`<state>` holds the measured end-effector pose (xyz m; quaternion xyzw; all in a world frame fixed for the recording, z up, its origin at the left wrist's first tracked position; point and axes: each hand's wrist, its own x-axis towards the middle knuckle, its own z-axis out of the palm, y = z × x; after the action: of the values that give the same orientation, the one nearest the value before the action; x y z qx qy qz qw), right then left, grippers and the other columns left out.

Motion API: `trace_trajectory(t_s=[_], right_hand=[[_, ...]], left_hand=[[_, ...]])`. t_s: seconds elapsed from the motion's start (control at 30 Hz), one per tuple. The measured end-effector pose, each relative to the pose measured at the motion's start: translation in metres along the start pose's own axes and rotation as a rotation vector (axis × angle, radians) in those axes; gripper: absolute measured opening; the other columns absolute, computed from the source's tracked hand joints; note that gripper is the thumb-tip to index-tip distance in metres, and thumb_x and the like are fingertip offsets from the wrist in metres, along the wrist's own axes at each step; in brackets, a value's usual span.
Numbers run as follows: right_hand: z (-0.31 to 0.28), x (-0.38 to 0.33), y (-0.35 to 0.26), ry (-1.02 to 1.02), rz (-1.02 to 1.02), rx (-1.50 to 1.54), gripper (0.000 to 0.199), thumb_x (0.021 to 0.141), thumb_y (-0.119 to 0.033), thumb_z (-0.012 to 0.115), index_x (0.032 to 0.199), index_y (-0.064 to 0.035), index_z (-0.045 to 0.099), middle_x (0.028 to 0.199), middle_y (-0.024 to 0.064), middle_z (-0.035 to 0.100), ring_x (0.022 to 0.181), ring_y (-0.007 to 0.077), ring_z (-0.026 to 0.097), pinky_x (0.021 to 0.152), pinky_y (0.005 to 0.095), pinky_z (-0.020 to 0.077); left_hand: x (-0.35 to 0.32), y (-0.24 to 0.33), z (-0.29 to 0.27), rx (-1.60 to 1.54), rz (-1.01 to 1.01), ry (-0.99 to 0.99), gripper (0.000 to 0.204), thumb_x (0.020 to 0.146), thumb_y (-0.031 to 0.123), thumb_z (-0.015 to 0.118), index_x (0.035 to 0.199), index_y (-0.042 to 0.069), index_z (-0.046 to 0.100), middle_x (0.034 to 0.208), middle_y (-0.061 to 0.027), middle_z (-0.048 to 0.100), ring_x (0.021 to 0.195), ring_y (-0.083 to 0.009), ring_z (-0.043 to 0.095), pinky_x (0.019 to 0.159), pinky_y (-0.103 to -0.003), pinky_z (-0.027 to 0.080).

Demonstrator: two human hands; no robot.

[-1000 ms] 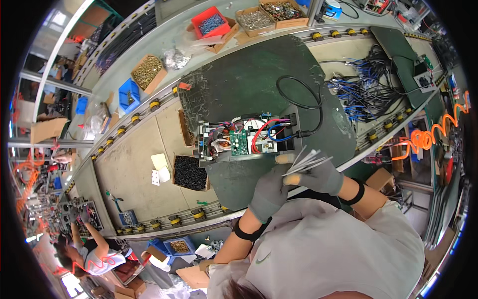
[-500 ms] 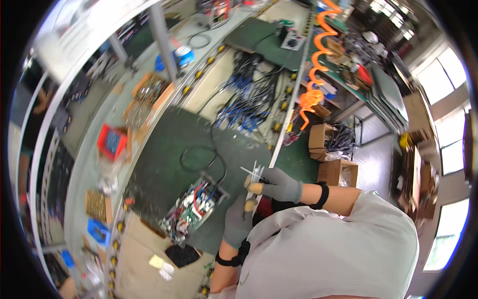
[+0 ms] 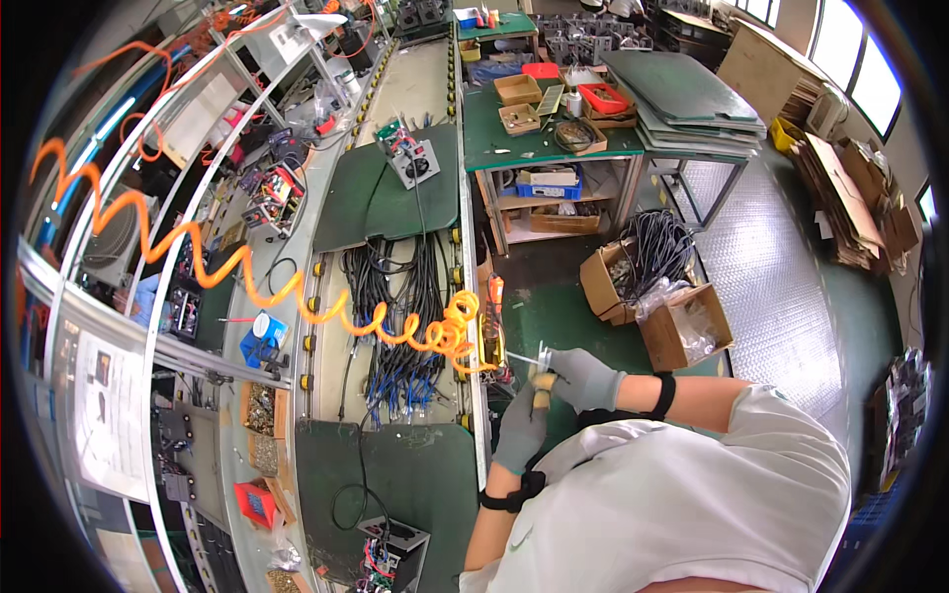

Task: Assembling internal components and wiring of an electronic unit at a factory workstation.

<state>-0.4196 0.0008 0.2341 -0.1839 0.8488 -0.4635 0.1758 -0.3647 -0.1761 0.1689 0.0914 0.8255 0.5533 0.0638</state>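
Observation:
My right hand (image 3: 585, 379), in a grey glove with tan fingertips, pinches a few thin white cable ties (image 3: 522, 358) that stick out past its fingers. My left hand (image 3: 521, 432), gloved alike, is closed just below, its fingertips against those of the right; what it grips is hidden. Both hands are in front of my body, beside the right rail of the conveyor. To their lower left, an open metal-cased electronic unit (image 3: 400, 547) with red and blue wires sits on a dark green board (image 3: 435, 484). A black cable (image 3: 363, 465) loops from it.
An orange coiled air hose (image 3: 229, 269) stretches across the conveyor to near my hands. Black cables with blue ends (image 3: 400, 385) lie farther along the belt. Small-parts boxes (image 3: 262, 410) line the left shelf; cardboard boxes (image 3: 680, 341) and a green workbench (image 3: 484, 138) stand right.
The view has swung right and up along the line, so the electronic unit is now near the lower edge. My hands remain together at the cable ties.

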Motion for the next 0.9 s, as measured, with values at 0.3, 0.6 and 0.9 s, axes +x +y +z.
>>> trace_trajectory(t_s=[0.3, 0.6, 0.9], right_hand=[[-0.107, 0.077, 0.075, 0.051, -0.013, 0.181, 0.038, 0.091, -0.038, 0.069, 0.110, -0.0054, 0.066, 0.084, 0.0147, 0.068, 0.075, 0.0308, 0.067, 0.071, 0.0385, 0.0520], [-0.142, 0.276, 0.112, -0.168, 0.028, -0.005, 0.032, 0.091, -0.032, 0.063, 0.110, -0.0074, 0.068, 0.097, 0.0173, 0.071, 0.091, 0.0341, 0.069, 0.083, 0.0398, 0.0532], [-0.200, 0.488, 0.168, -0.242, 0.088, -0.536, 0.030, 0.093, -0.031, 0.055, 0.108, -0.0093, 0.069, 0.098, 0.0169, 0.072, 0.093, 0.0355, 0.070, 0.080, 0.0460, 0.0543]], left_hand=[[0.094, 0.015, 0.025, -1.068, -0.321, 0.333, 0.023, 0.105, 0.034, 0.051, 0.098, 0.012, 0.054, 0.069, 0.0020, 0.041, 0.059, -0.0101, 0.038, 0.068, -0.033, 0.049], [0.143, -0.026, -0.002, -1.194, -0.527, 0.275, 0.024, 0.101, 0.034, 0.060, 0.100, 0.010, 0.054, 0.081, -0.0038, 0.054, 0.076, -0.0185, 0.054, 0.089, -0.046, 0.053], [0.298, -0.030, -0.101, -1.030, -0.475, 0.220, 0.027, 0.103, 0.037, 0.056, 0.104, 0.010, 0.054, 0.070, 0.0047, 0.035, 0.057, -0.0051, 0.029, 0.048, -0.021, 0.023]])
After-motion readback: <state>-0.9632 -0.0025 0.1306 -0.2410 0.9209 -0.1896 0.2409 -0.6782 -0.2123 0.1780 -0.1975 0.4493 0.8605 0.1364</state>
